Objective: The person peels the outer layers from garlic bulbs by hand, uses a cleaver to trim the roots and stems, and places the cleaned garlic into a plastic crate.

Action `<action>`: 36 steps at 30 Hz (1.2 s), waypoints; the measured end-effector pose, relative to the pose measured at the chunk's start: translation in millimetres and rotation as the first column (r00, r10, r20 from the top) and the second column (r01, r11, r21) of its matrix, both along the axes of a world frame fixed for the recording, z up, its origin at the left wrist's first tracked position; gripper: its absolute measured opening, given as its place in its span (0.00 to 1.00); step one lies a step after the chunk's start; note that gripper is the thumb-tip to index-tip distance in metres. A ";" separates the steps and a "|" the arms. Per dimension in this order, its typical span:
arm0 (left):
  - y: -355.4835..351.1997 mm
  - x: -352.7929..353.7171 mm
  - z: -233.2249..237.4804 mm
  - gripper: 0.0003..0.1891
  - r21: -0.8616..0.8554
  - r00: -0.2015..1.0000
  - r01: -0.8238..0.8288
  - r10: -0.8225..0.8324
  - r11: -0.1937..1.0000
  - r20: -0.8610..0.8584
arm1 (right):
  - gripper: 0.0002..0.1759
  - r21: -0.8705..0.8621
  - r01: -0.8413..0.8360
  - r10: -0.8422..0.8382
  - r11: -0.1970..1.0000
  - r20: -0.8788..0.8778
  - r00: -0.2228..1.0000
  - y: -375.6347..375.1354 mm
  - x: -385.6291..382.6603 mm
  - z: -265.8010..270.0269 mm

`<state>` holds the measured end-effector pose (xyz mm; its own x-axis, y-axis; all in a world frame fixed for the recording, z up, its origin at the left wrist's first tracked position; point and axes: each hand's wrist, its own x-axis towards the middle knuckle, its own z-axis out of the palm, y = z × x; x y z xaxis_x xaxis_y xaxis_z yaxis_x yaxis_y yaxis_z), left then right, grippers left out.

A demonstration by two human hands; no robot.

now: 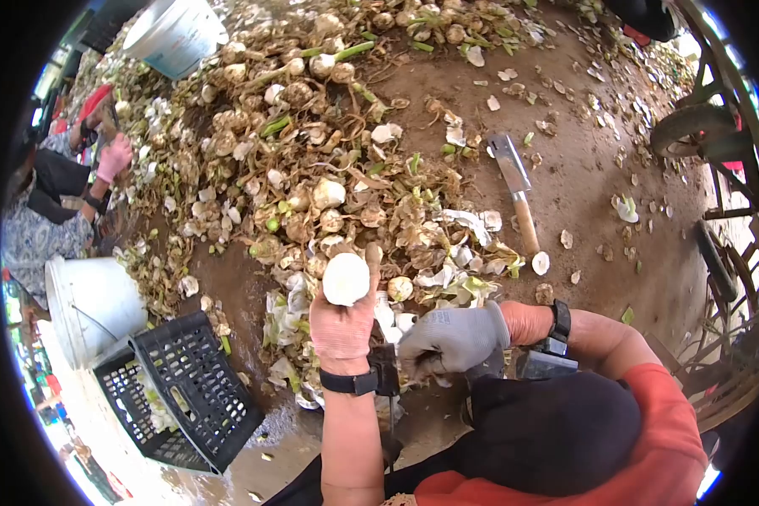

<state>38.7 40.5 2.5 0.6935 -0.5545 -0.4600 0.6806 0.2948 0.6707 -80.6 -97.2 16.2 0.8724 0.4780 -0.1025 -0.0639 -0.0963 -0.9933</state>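
Note:
My left hand point(343, 325), in a pink glove, is wrapped round a white, smooth bulb point(346, 279) just in front of the pile. Beside it on the right is my right hand point(451, 340), in a grey glove, with its fingers curled; what they hold, if anything, is hidden. A large heap of bulbs point(330, 193) with roots, stalks and dry leaves lies ahead of both hands. On the brown ground to the right rests a cleaver point(514, 185) with a wooden handle, a cut white piece point(540, 263) by its handle end.
A black crate point(196, 390) stands tilted at the lower left beside a white bucket point(101, 308). Another bucket point(175, 42) is at the upper left. A co-worker point(55, 190) with pink gloves sits at the left edge. A wheeled metal frame point(721, 139) stands on the right.

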 end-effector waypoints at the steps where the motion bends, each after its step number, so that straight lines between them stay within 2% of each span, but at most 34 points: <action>1: 7.5 9.0 -11.2 0.17 0.043 1.000 0.011 -0.011 0.999 -0.001 | 0.13 -0.034 -0.129 0.123 0.991 -0.129 0.984 -0.8 -1.6 -4.4; 3: 11.3 9.7 -8.8 0.17 0.391 0.918 0.059 -0.204 0.918 0.341 | 0.19 0.039 0.002 0.006 0.999 -0.193 0.981 -4.1 -4.8 -23.9; 4: 12.1 13.2 -4.0 0.17 0.389 0.918 0.052 -0.197 0.920 0.343 | 0.20 -0.025 0.028 -0.033 0.999 -0.240 0.970 -9.3 -6.6 -24.5; 5: 16.1 17.5 -0.4 0.16 -0.012 0.972 -0.192 0.188 0.981 -0.144 | 0.20 -0.026 0.024 -0.030 0.999 -0.245 0.969 -11.5 -6.8 -26.7; 6: 21.8 22.8 3.5 0.16 -0.217 0.670 -0.570 0.294 0.793 -0.682 | 0.19 -0.136 -0.038 0.004 0.990 -0.244 0.970 -12.2 -8.6 -29.0; 7: 31.4 37.5 8.9 0.18 -0.138 0.502 -0.679 0.319 0.721 -0.804 | 0.18 -0.246 -0.100 0.038 0.964 -0.245 0.969 -14.3 -6.8 -25.5; 8: 57.2 55.9 5.9 0.18 -0.311 0.584 -0.688 0.246 0.656 -0.773 | 0.14 -0.382 -0.088 -0.025 0.920 -0.282 0.959 -18.9 -6.5 -17.2; 9: 86.1 75.7 2.7 0.20 -0.475 0.666 -0.672 0.184 0.568 -0.723 | 0.14 -0.384 -0.091 -0.026 0.919 -0.288 0.957 -25.5 -10.0 -22.7; 10: 102.6 96.7 18.5 0.20 -0.554 0.621 -0.753 0.103 0.354 -0.777 | 0.11 -0.408 0.118 -0.197 0.905 -0.157 0.968 -33.6 -16.1 -32.8; 11: 124.7 111.1 46.1 0.19 -0.581 0.638 -0.764 0.198 0.279 -0.744 | 0.08 -0.404 0.322 -0.361 0.856 -0.020 0.932 -40.9 -18.2 -38.3; 13: 200.0 142.4 53.7 0.17 -0.819 0.819 -0.555 0.269 0.147 -0.507 | 0.08 -0.431 0.484 -0.557 0.762 -0.052 0.829 -53.7 -9.2 -31.5; 14: 210.4 142.5 59.6 0.19 -0.815 0.804 -0.567 0.296 0.121 -0.516 | 0.08 -0.524 0.515 -0.591 0.679 0.026 0.806 -55.1 -3.1 -31.8; 15: 214.3 142.5 63.8 0.21 -0.811 0.788 -0.577 0.324 0.094 -0.523 | 0.08 -0.525 0.516 -0.593 0.677 0.027 0.805 -54.8 2.2 -34.9; 16: 196.5 136.8 60.6 0.20 -0.831 0.825 -0.523 0.356 0.190 -0.438 | 0.09 -0.519 0.554 -0.566 0.651 0.154 0.810 -53.1 8.1 -41.1; 17: 179.2 131.7 57.6 0.19 -0.778 0.822 -0.556 0.329 0.292 -0.465 | 0.10 -0.506 0.591 -0.530 0.628 0.279 0.801 -49.3 15.2 -46.2; 18: 152.7 122.9 50.6 0.18 -0.696 0.800 -0.599 0.334 0.397 -0.499 | 0.12 -0.532 0.563 -0.476 0.633 0.307 0.824 -42.8 23.8 -49.0; 19: 138.5 125.9 26.0 0.16 -0.691 0.892 -0.451 0.303 0.564 -0.334 | 0.12 -0.531 0.563 -0.477 0.634 0.304 0.824 -33.2 34.1 -52.6; 20: 105.0 104.3 29.2 0.13 -0.451 0.872 -0.488 0.431 0.747 -0.230 | 0.12 -0.589 0.560 -0.432 0.583 0.359 0.828 -23.4 45.5 -56.2; 21: 72.6 82.4 31.0 0.11 -0.337 0.888 -0.461 0.428 0.821 -0.170 | 0.13 -0.643 0.558 -0.380 0.524 0.410 0.829 -16.6 54.6 -60.2; 22: 59.3 72.3 16.8 0.10 -0.336 0.950 -0.312 0.296 0.889 -0.099 | 0.13 -0.645 0.560 -0.380 0.520 0.412 0.828 -10.8 61.4 -70.1; 23: 45.8 61.6 15.1 0.10 -0.221 0.954 -0.291 0.264 0.931 -0.142 | 0.14 -0.704 0.504 -0.322 0.500 0.389 0.863 -4.8 67.5 -83.9; 24: 29.0 47.4 21.5 0.11 -0.070 0.955 -0.283 0.274 0.957 -0.114 | 0.16 -0.756 0.448 -0.267 0.477 0.361 0.894 -2.0 71.2 -89.9; 25: 20.6 37.9 19.8 0.14 0.056 0.985 -0.170 0.169 0.984 0.019 | 0.16 -0.751 0.456 -0.272 0.478 0.367 0.890 -3.5 74.1 -84.7; 27: 17.4 25.2 7.5 0.19 0.364 0.980 0.009 -0.081 0.931 0.183 | 0.16 -0.651 0.363 -0.495 0.667 -0.023 0.868 -7.9 76.0 -70.8; 28: 14.9 18.1 2.9 0.22 0.462 0.958 0.047 -0.172 0.885 0.232 | 0.17 -0.453 0.536 -0.647 0.712 -0.127 0.752 -12.4 64.5 -57.0; 29: 10.3 10.2 -3.0 0.25 0.555 0.927 0.077 -0.264 0.829 0.266 | 0.17 -0.345 0.638 -0.712 0.688 -0.154 0.685 -14.6 55.1 -56.9; 30: 4.0 0.7 -12.0 0.26 0.536 0.911 0.098 -0.293 0.839 0.291 | 0.18 -0.254 0.720 -0.754 0.646 -0.065 0.654 -14.8 44.2 -61.7; 31: -1.1 -6.7 -15.4 0.28 0.457 0.927 0.173 -0.301 0.872 0.224 | 0.19 -0.155 0.786 -0.794 0.599 0.019 0.608 -14.6 36.8 -56.4; 33: -11.7 -23.1 -13.7 0.30 0.264 0.966 0.222 -0.248 0.939 0.068 | 0.20 -0.111 0.775 -0.779 0.622 0.014 0.627 -15.3 15.3 -45.4; 35: -15.8 -31.2 -20.0 0.31 0.301 0.970 0.183 -0.221 0.936 0.100 | 0.20 -0.017 0.758 -0.755 0.652 -0.112 0.646 -16.8 3.1 -41.3; 36: -17.8 -31.4 -18.0 0.32 0.328 0.958 0.203 -0.255 0.923 0.127 | 0.19 0.132 0.756 -0.699 0.641 -0.307 0.646 -25.4 -2.6 -35.8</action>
